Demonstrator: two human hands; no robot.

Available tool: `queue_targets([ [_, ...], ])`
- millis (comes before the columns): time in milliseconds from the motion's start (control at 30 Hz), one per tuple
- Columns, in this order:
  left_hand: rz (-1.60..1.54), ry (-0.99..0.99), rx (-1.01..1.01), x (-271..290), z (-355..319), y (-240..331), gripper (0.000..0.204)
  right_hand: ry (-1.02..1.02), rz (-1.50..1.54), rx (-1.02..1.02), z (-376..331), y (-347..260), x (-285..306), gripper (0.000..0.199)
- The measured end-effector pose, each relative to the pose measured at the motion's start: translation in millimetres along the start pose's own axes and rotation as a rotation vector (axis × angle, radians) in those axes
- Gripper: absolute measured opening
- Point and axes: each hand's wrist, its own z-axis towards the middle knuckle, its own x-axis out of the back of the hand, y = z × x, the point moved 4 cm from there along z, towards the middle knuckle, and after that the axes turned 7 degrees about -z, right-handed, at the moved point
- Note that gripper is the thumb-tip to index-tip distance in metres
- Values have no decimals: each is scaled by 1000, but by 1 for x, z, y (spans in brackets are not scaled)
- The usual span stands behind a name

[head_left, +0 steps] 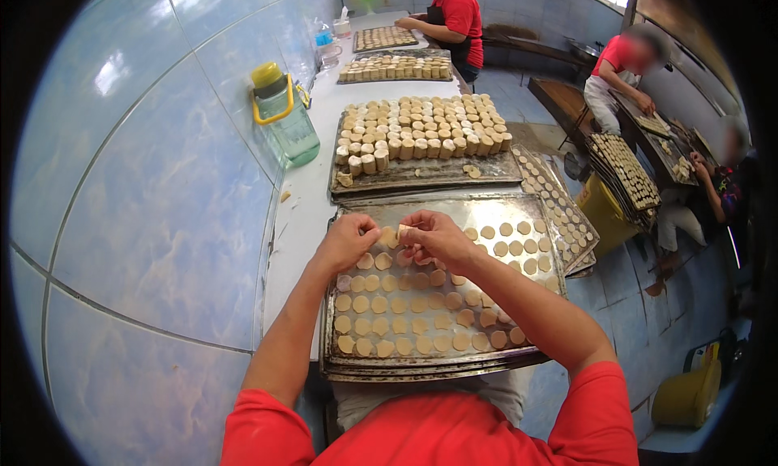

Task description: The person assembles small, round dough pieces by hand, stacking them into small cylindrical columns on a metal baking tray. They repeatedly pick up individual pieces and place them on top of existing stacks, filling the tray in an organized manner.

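Over the far left part of a metal baking tray [478,211], my two hands work close together. My right hand [438,241] grips a short pale roll of dough [403,232] between thumb and fingers. My left hand [350,237] is closed in a pinch; whatever its fingertips may hold is hidden. Just between the hands lies a flat dough disc [388,238]. Rows of similar thin round discs [419,305] cover the near part of the tray, and more discs [516,248] lie on its right side.
Behind the tray, another tray [454,173] carries many upright dough rolls [421,127]. A green-tinted jug [285,117] stands by the tiled wall on the left. Disc-covered trays [559,207] jut out at the right. Co-workers sit at the back [462,20] and right [620,65].
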Motion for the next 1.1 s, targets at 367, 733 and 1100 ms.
queue_targets([
  [367,102,69,53,21,-10,-13,30,-59,26,-27,21,4,-23,32],
  [733,90,113,86,45,-19,-28,27,-128,21,21,48,3,-52,34],
  [1100,-215,53,68,47,14,-36,23,-70,30,39,70,-9,-44,32],
])
